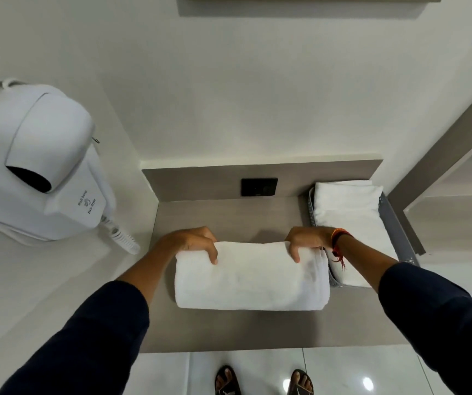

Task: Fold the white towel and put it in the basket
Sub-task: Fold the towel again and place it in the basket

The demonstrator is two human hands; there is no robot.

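Note:
A white towel [250, 277], folded into a thick oblong, lies across the middle of the grey-brown shelf [223, 218]. My left hand [192, 240] grips its far left corner, thumb over the top fold. At the far right corner my right hand [307, 240] holds the towel the same way; a red thread is tied round that wrist. To the right, touching the towel's end, stands a grey perforated basket [397, 220] with other folded white towels [348, 209] in it.
A white wall-mounted hair dryer [38, 163] with a coiled cord hangs on the left wall. A black socket plate [259, 187] sits on the shelf's back panel. Below the shelf's front edge are a tiled floor and my sandalled feet [263, 382].

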